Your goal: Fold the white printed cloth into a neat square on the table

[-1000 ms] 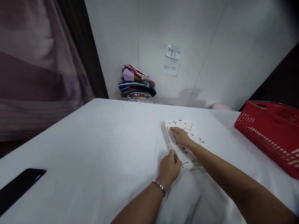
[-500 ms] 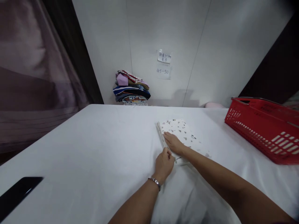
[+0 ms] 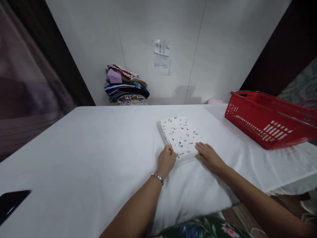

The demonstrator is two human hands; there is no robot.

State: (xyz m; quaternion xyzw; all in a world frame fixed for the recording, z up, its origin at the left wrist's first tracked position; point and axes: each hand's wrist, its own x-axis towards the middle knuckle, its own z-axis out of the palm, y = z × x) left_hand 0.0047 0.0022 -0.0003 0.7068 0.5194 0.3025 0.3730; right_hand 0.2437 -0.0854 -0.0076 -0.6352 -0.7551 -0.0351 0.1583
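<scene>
A folded white cloth with small dark specks (image 3: 178, 135) lies flat on the white table (image 3: 99, 145). My left hand (image 3: 166, 160), with a metal bracelet on its wrist, is curled in a pinch at the cloth's near left corner. My right hand (image 3: 208, 156) lies flat with its fingers stretched out, touching the cloth's near right corner.
A red plastic basket (image 3: 267, 119) stands at the right edge of the table. A stack of folded coloured clothes (image 3: 126, 86) sits against the back wall, under two paper notes (image 3: 161, 57). A black phone (image 3: 11, 203) lies at the near left.
My right hand has slid off the top of the cloth to its near right corner. My left hand stays at the near left corner. The view has swung to the right.
</scene>
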